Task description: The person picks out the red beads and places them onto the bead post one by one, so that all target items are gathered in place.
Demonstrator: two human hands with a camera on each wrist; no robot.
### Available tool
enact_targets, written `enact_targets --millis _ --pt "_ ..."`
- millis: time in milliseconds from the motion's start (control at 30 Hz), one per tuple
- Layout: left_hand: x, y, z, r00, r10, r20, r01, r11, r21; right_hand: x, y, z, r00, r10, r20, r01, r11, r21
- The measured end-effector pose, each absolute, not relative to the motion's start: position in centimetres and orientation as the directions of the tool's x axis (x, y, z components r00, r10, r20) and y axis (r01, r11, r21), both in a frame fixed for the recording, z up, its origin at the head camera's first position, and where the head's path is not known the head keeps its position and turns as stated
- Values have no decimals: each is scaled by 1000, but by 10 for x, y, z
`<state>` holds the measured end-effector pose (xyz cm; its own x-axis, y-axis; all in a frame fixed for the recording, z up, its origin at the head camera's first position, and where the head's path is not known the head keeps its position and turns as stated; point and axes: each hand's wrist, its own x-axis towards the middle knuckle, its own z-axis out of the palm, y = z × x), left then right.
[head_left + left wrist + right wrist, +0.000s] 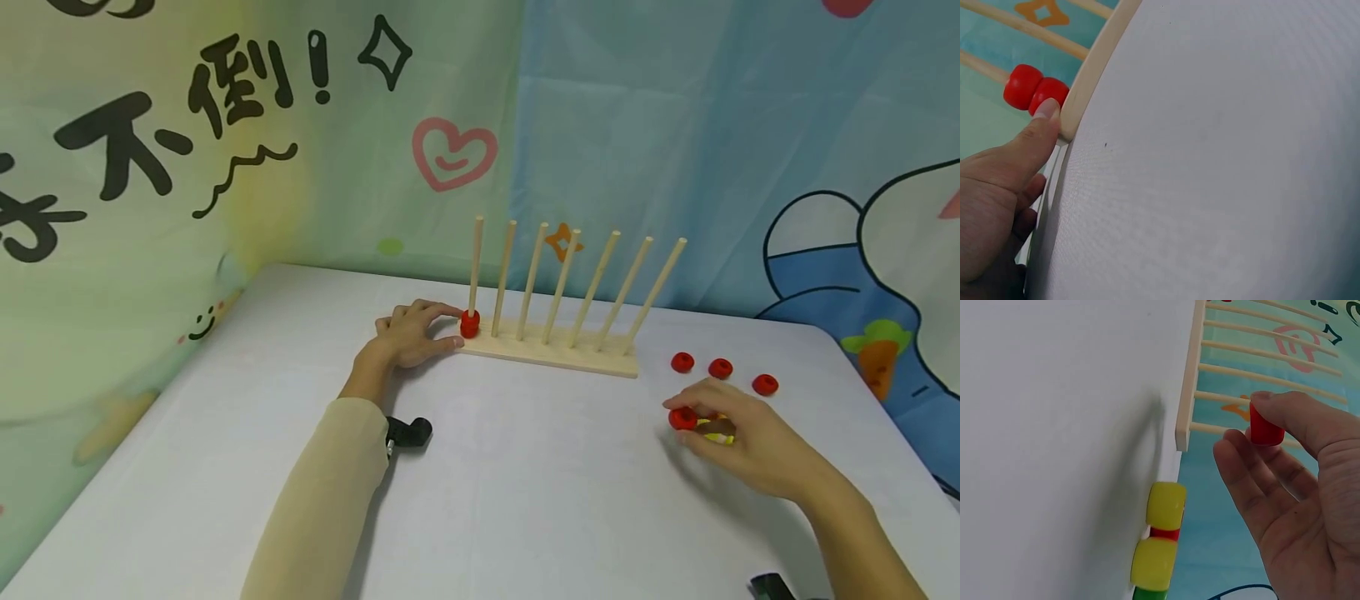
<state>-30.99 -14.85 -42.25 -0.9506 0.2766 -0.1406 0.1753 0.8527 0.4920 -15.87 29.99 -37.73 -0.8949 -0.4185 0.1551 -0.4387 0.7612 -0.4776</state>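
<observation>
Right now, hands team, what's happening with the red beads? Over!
Left hand at the wooden peg rack's left end. Right hand pinching a red bead. Two red beads on the leftmost peg. Nothing seen between held bead and rack.

Left arm [318,496] outstretched, left thumb [1027,142] extended; right fingers [1235,472] pinching.

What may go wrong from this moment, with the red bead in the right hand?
The red bead might slip, since the right hand pinches it by the fingertips. That hand could also nudge the yellow beads below it. The wooden stand might shift if the left hand at its end moves.
</observation>
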Motion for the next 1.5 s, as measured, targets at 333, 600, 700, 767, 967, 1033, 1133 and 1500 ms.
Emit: enact_targets --millis 333,600,700,767,967,1033,1133,1500 --pt "-310 -144 -420 -948 278 -154 170 853 494 -164 290 -374 -888 -406 215 -458 744 -486" --pt "-311 -146 -416 -944 273 -184 155 861 484 -173 276 -364 -862 -443 245 -500 673 -545" --pt "-311 -147 -415 -943 273 -192 151 862 484 -176 271 -363 -862 -448 235 -497 663 -559" --pt "-312 -147 -413 -942 274 -196 148 860 488 -178 269 -363 -860 -452 237 -500 652 -571" --pt "-312 -150 -412 -944 258 -208 129 865 486 -189 256 -364 -851 -457 260 -509 591 -626" --pt "-311 -152 -413 -946 251 -207 124 867 482 -193 249 -365 -845 -457 279 -518 563 -644" --pt "-311 -153 -416 -945 259 -199 135 864 485 -199 239 -368 -832 -457 315 -538 525 -659" --pt "-312 -148 -419 -944 275 -182 152 852 501 -206 223 -366 -825 -427 370 -556 496 -667"
